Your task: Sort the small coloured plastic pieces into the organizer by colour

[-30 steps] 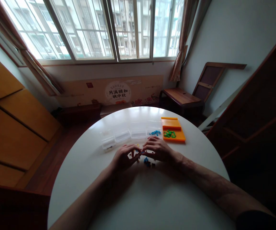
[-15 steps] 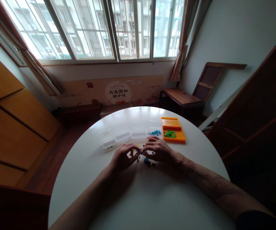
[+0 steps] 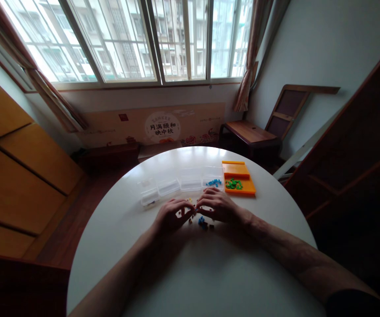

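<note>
My left hand and my right hand meet over the middle of the round white table. Their thumbs and fingertips are pinched together around something too small to name. Under and between them lies a loose scatter of tiny pieces. A blue cluster sits just below my right hand, with dark pieces beside it. Some yellow pieces show between the hands. My fingers hide part of the scatter.
Beyond my hands stands a row of clear plastic boxes, lids raised; the rightmost holds light-blue pieces. To its right lies an orange tray with green pieces. A wooden chair stands past the table.
My fingertips have shifted very slightly while staying pinched together. The boxes and the orange tray stay in place.
</note>
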`<state>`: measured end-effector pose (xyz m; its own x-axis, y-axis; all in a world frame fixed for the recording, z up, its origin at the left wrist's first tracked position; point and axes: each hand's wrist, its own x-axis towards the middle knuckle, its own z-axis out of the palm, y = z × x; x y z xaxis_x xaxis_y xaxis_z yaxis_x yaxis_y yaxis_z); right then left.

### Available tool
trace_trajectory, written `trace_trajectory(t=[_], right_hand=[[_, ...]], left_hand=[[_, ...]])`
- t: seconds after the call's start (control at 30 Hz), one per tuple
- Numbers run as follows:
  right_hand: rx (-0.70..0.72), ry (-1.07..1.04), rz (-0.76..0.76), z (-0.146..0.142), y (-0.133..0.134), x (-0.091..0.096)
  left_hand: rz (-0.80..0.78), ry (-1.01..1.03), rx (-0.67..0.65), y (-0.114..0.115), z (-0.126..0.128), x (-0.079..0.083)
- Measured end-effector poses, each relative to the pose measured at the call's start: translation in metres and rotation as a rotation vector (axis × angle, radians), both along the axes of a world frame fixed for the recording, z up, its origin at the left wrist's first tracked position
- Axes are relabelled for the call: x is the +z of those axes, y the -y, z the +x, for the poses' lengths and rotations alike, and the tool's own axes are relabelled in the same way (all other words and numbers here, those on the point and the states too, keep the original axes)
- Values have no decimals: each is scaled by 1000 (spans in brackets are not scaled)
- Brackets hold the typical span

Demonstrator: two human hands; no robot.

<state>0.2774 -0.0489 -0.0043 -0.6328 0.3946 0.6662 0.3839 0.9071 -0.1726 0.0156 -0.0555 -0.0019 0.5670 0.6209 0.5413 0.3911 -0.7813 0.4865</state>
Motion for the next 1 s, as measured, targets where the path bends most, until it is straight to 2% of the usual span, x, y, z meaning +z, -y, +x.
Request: trace_trajectory(t=[0.17, 0.23, 0.4, 0.47, 0.57, 0.63, 0.7, 0.77, 0.9, 1.0], right_hand=[[-39, -8, -21, 0, 0, -1], [-156, -67, -17, 4, -3, -1], [-597, -164, -13, 26, -14, -1], [-685, -150, -5, 35, -20, -4], [-736, -121, -2, 40, -24, -8], [-717, -114, -12, 39, -22, -7], [-636, -117, -35, 35, -18, -3], [-479, -101, -68, 30, -12, 4], [-79, 6, -155, 23, 3, 17], [73, 64, -221, 20, 9, 20]], left_hand=[[-2, 29, 4, -1, -3, 3], [21, 16, 32, -1, -5, 6], [64, -162, 52, 1, -16, 18], [79, -207, 25, 1, -20, 22], [85, -249, -15, 1, -22, 23], [75, -269, -34, 0, -22, 23], [70, -273, -48, 0, -21, 21], [66, -266, -63, 0, -20, 20], [51, -256, -61, 1, -19, 18], [66, -252, -46, 1, -17, 19]])
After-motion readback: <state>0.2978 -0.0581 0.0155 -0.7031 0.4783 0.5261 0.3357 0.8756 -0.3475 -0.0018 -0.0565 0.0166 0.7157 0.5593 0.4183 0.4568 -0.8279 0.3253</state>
